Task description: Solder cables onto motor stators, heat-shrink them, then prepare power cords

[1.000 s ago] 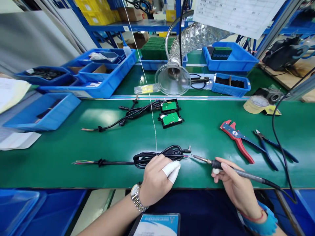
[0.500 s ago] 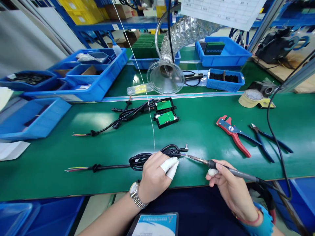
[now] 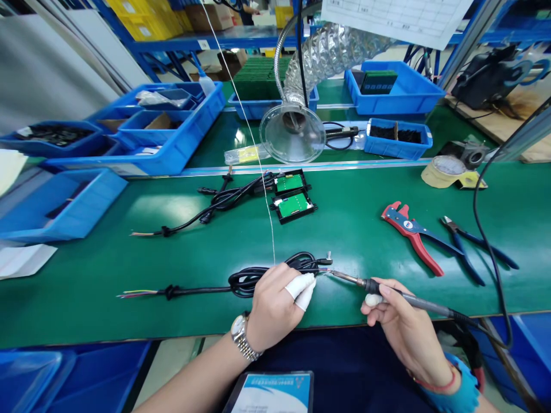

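My right hand [image 3: 398, 312] is closed around a soldering iron [image 3: 413, 299], its tip pointing left at the stripped wire ends [image 3: 328, 270] of a black cable [image 3: 249, 279]. That cable lies coiled on the bench, with coloured wires [image 3: 138, 293] fanning out at its left end. Over the coil, my left hand [image 3: 279, 304] is pinched shut, with white finger cots on two fingertips. A thin solder wire [image 3: 267, 209] hangs from above and runs into this hand, its end close to the iron's tip. The pinch itself is partly hidden.
Behind the hands lie two black cases with green circuit boards [image 3: 295, 205] and a second cable [image 3: 224, 201]. Wire strippers [image 3: 415, 235] and cutters [image 3: 473, 246] lie on the right. A fume-extraction hood [image 3: 293, 133] hangs beyond. Blue bins [image 3: 172, 152] stand at left and back.
The whole view has shifted slightly. Both hands keep their grips, and the iron's tip stays at the wire ends.
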Available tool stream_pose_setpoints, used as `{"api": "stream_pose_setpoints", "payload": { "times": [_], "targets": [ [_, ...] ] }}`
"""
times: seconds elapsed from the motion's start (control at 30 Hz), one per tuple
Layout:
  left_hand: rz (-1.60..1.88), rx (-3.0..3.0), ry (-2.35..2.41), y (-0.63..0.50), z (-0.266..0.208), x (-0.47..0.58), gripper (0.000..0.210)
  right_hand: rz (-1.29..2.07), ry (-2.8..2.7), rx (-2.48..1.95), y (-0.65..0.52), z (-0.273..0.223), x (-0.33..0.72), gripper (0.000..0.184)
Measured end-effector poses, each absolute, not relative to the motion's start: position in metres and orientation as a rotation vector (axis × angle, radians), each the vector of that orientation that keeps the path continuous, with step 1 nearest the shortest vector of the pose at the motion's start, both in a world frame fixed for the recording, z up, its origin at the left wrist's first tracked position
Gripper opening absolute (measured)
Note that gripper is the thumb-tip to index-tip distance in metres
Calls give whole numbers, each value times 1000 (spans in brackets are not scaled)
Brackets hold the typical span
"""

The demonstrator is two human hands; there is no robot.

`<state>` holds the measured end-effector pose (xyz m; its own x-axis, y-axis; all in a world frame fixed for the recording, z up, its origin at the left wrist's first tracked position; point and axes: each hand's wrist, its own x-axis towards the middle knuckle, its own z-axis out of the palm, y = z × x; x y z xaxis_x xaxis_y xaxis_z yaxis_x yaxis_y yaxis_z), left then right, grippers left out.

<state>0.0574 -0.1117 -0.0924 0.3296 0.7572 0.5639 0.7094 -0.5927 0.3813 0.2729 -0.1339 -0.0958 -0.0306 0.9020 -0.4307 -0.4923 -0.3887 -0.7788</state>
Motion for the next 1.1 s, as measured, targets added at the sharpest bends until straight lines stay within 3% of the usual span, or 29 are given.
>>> {"api": "stream_pose_setpoints", "payload": {
  "times": [0.17,0.43,0.67,1.1],
  "targets": [
    [1124,2472,1380,-110,-89,55,11,1531,-670,-1167,-144,-103,277,25],
    [1029,2352,1282,-99,-76,49,9,998,-1313,-1406,-179,-117,288,29],
    [978,2375,1278,-98,-79,52,11,1236,-954,-1219,-175,-128,266,18],
    [953,2399,1308,-97,-79,55,11,1475,-620,-1145,-162,-108,254,17]
  ]
}}
